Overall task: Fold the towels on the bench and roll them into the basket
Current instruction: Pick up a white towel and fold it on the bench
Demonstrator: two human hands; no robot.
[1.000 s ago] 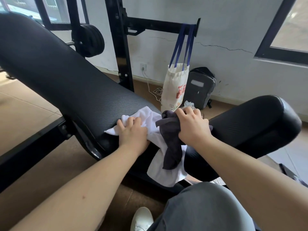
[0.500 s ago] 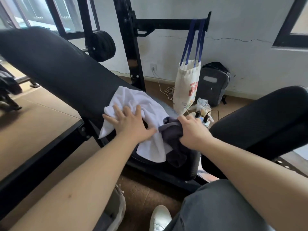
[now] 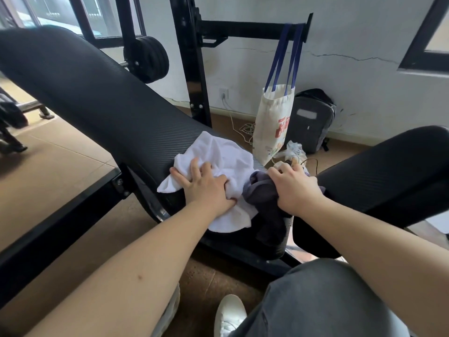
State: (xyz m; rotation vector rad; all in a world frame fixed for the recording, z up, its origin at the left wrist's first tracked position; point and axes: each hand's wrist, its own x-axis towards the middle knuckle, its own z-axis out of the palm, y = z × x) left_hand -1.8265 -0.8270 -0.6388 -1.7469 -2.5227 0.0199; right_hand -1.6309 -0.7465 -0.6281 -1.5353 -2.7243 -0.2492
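While both towels lay bunched at the lower end of the worktop (image 3: pixel 102 100), we judged the task barely begun: neither was folded or rolled, and no basket showed anywhere in view, so folding, rolling and stowing all remained.

Our left hand (image 3: pixel 209 190) pressed down on the white towel (image 3: pixel 226 156), fingers (image 3: pixel 194 170) spread and partly curled into the cloth, pinning it more than gripping it. The towel sat crumpled on the padded surface, one part hanging over the near edge. Our right hand (image 3: pixel 295 188) was closed around the dark grey towel (image 3: pixel 261 193), which touched the white one on its right side and drooped into the gap between the long pad and the second pad (image 3: pixel 388 171).

We counted two towels, one white and one dark grey, and two hands, each on its own towel. Beyond the worktop we counted one tote bag (image 3: pixel 274 122) hanging by blue straps from the rack (image 3: pixel 194 69), one dark backpack (image 3: pixel 311 120) against the wall, and one weight plate (image 3: pixel 147 59) on the rack. One white shoe (image 3: pixel 229 314) showed on the floor below us.
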